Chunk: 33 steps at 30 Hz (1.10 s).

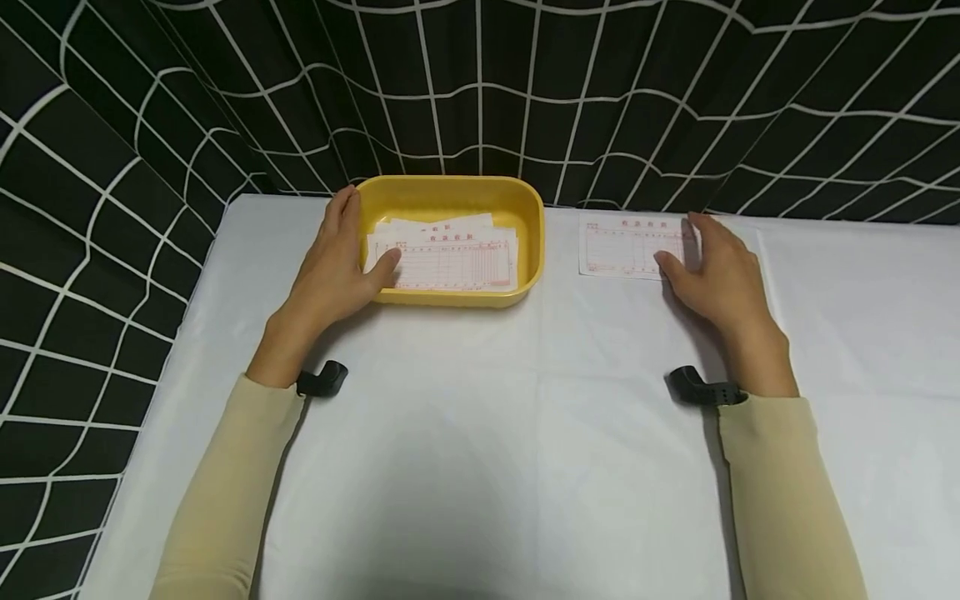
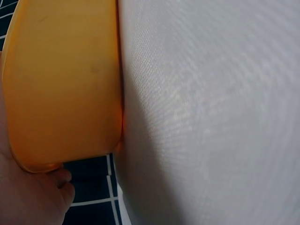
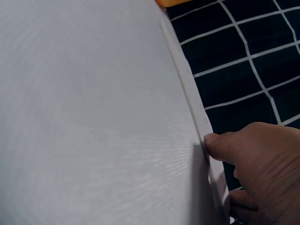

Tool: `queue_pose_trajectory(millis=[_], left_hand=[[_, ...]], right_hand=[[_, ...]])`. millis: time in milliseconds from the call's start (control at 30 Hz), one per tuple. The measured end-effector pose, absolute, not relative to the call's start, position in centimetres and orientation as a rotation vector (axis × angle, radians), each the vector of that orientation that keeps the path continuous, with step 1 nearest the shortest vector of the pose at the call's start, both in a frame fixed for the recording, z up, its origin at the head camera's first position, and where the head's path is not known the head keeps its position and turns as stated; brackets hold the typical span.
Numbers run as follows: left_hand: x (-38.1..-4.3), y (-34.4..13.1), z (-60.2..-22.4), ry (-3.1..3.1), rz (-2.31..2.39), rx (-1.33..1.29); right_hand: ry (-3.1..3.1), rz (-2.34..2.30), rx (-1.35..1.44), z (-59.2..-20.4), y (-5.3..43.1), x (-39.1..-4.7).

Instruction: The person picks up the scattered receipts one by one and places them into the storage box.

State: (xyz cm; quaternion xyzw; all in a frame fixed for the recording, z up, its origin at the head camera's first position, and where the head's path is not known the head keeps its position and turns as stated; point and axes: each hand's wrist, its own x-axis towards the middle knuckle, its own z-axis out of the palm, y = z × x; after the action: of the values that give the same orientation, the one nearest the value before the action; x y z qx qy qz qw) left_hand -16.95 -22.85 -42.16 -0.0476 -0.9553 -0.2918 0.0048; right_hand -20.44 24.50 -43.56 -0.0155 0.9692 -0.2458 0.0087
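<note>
A yellow plastic basket (image 1: 450, 298) stands at the table's back edge with several white receipt slips (image 1: 457, 265), printed in red, inside it. My left hand (image 1: 333, 262) grips the basket's left end. Its thumb reaches over the rim onto the slips, and the fingers lie along the outer wall. To the right, a receipt slip (image 1: 618, 248) lies flat near the back edge. My right hand (image 1: 720, 267) holds its right end between thumb and fingers. Part of that end is hidden under the hand. In the right wrist view, the thumb (image 3: 220, 145) touches the paper's edge.
A white cloth (image 1: 480, 450) covers the table. Behind it and to the left hangs a black curtain (image 1: 480, 100) with a white grid. Black wrist bands (image 1: 705, 390) sit at both sleeve cuffs.
</note>
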Motion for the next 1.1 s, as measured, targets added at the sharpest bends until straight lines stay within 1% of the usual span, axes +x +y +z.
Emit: queue_pose_trajectory(millis=[300, 733, 1100], left_hand=[[-17.4, -22.8, -42.4, -2.983, -0.914, -0.151], [-16.8, -23.2, -42.1, -2.994, -0.915, -0.129], [-17.0, -22.9, -42.2, -2.997, -0.93, -0.146]], right_hand=[[3.017, -0.845, 0.015, -43.0, 24.4, -20.8], [3.131, -1.048, 0.072, -42.7, 24.0, -20.3], [3.12, -1.029, 0.116, -42.3, 24.5, -19.7]])
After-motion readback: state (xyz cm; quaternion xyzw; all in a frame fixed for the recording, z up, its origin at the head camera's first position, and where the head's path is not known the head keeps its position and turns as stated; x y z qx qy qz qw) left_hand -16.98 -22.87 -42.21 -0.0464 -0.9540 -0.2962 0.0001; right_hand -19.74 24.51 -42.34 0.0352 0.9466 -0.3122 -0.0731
